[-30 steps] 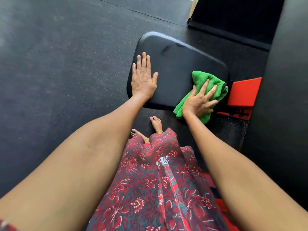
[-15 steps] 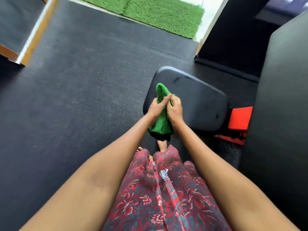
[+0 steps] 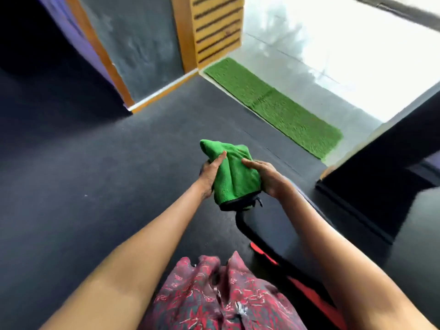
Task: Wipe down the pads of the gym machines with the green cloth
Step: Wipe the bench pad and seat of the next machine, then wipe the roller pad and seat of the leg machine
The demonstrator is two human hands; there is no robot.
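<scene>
The green cloth [image 3: 234, 173] is bunched up in the air between both hands, in the middle of the head view. My left hand [image 3: 210, 173] grips its left side, thumb lying on top of the fabric. My right hand [image 3: 267, 176] holds the right side with fingers laid over the cloth. Below the hands lies the black seat pad [image 3: 269, 225], its rounded near-left corner showing under my right forearm. Neither hand touches the pad.
Dark rubber flooring [image 3: 95, 175] spreads to the left and ahead. A green turf mat [image 3: 273, 106] lies by a bright doorway. A black machine block [image 3: 385, 167] stands at the right. Red frame parts [image 3: 262, 252] sit under the pad. A wooden slatted panel [image 3: 214, 29] stands far ahead.
The cloth came off the pad's right end into both hands and is now held higher. My left hand left the pad. The view has tilted upward toward the doorway.
</scene>
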